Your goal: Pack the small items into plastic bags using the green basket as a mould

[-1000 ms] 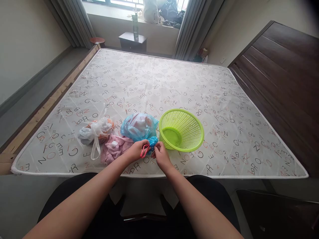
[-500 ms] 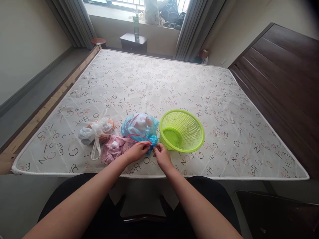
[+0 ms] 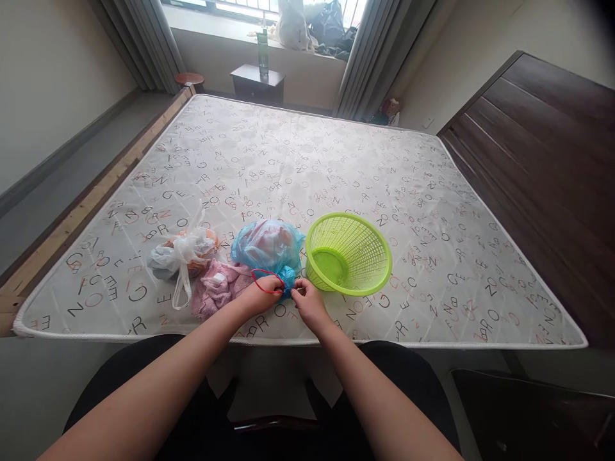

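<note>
A thin blue plastic bag, bulging with pale pinkish contents, rests on the mattress in front of me. Its gathered neck points toward me. My left hand is closed on the left side of this neck. A red string loop runs from the neck over the back of that hand. At the neck's right side my right hand pinches the blue plastic between thumb and fingers. Left of the bag lies a crumpled pink towel, partly behind my left hand and forearm.
A lime-green plastic basket leans on its side, right of the blue bag. Further left sits a knotted white plastic bag with grey and orange contents. All rest near the front edge of the letter-printed mattress. A dark headboard stands right.
The red string, a long flat loop before, now lies across my left hand and is smaller in view. Both hands and the bag's neck have shifted slightly left and down.
</note>
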The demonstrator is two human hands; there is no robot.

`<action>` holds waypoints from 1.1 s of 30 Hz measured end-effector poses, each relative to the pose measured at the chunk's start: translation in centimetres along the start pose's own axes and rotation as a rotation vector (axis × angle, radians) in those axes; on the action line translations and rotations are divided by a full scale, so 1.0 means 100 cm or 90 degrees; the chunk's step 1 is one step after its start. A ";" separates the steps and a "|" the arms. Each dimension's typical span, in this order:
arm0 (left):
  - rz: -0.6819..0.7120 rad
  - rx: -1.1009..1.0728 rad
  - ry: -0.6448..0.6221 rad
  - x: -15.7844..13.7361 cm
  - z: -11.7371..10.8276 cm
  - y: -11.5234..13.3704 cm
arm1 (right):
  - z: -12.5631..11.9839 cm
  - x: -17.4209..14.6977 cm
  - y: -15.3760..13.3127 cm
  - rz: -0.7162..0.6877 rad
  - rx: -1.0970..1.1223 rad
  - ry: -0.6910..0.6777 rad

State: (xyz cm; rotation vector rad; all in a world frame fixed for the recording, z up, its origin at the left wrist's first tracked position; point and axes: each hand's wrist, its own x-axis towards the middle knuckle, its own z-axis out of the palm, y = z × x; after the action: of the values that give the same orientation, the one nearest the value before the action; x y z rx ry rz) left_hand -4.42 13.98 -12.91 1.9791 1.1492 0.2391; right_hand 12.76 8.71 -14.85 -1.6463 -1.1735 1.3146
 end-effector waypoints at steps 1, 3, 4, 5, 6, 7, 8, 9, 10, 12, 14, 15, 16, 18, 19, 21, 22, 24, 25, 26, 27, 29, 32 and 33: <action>-0.001 0.012 0.004 0.000 0.000 -0.001 | 0.000 -0.001 -0.001 -0.043 -0.035 0.004; -0.015 0.041 0.019 -0.001 0.000 -0.003 | 0.001 -0.005 -0.002 -0.159 -0.107 0.029; -0.030 0.058 0.018 -0.002 -0.001 -0.003 | 0.001 -0.007 -0.003 -0.218 -0.139 0.043; -0.055 0.076 0.013 -0.003 -0.002 -0.004 | 0.001 -0.009 -0.004 -0.266 -0.164 0.053; -0.089 0.093 0.006 -0.004 -0.003 -0.005 | 0.000 -0.011 -0.005 -0.297 -0.181 0.056; -0.129 0.106 -0.003 -0.005 -0.004 -0.006 | 0.000 -0.012 -0.005 -0.311 -0.192 0.055; -0.168 0.115 -0.011 -0.006 -0.005 -0.007 | 0.000 -0.013 -0.005 -0.309 -0.197 0.049; -0.201 0.122 -0.014 -0.007 -0.006 -0.008 | -0.001 -0.013 -0.005 -0.296 -0.199 0.036; -0.225 0.125 -0.011 -0.007 -0.007 -0.008 | -0.001 -0.013 -0.005 -0.278 -0.197 0.020; -0.238 0.115 -0.005 -0.007 -0.007 -0.008 | -0.001 -0.013 -0.006 -0.243 -0.189 -0.004; -0.212 0.083 0.005 -0.006 -0.006 -0.006 | -0.001 -0.012 -0.006 -0.227 -0.180 -0.003; -0.193 0.069 0.015 -0.005 -0.005 -0.005 | -0.001 -0.012 -0.006 -0.224 -0.176 0.005; -0.175 0.062 0.029 -0.005 -0.005 -0.004 | -0.001 -0.012 -0.006 -0.223 -0.174 0.013; -0.151 0.063 0.066 -0.005 -0.004 -0.003 | 0.000 -0.013 -0.006 -0.227 -0.173 0.020; -0.143 0.065 0.084 -0.005 -0.003 -0.003 | 0.001 -0.013 -0.005 -0.232 -0.173 0.018; -0.127 0.056 0.108 -0.005 -0.003 -0.004 | 0.002 -0.012 -0.001 -0.246 -0.166 0.006; -0.115 0.039 0.111 -0.005 -0.003 -0.005 | 0.002 -0.012 0.001 -0.255 -0.158 -0.002; -0.080 -0.011 0.104 -0.004 -0.003 -0.005 | 0.003 -0.011 0.005 -0.274 -0.140 -0.014; -0.061 -0.039 0.098 -0.004 -0.002 -0.005 | 0.003 -0.010 0.007 -0.282 -0.133 -0.016; -0.045 -0.063 0.092 -0.003 -0.001 -0.004 | 0.003 -0.009 0.008 -0.288 -0.129 -0.013; -0.034 -0.078 0.089 -0.002 0.000 -0.004 | 0.003 -0.008 0.009 -0.290 -0.127 -0.008; -0.020 -0.081 0.091 -0.001 0.003 -0.002 | 0.003 -0.007 0.011 -0.286 -0.121 0.007; -0.015 -0.053 0.132 0.001 0.008 -0.002 | 0.003 -0.005 0.010 -0.274 -0.104 0.029; -0.015 -0.050 0.149 0.001 0.010 -0.003 | 0.003 -0.005 0.010 -0.271 -0.098 0.037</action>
State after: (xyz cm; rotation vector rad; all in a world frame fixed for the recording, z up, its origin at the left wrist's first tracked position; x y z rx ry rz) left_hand -4.04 13.63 -13.81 1.9033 1.2885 0.5068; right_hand 12.62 7.89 -15.70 -1.4215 -1.5193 0.9216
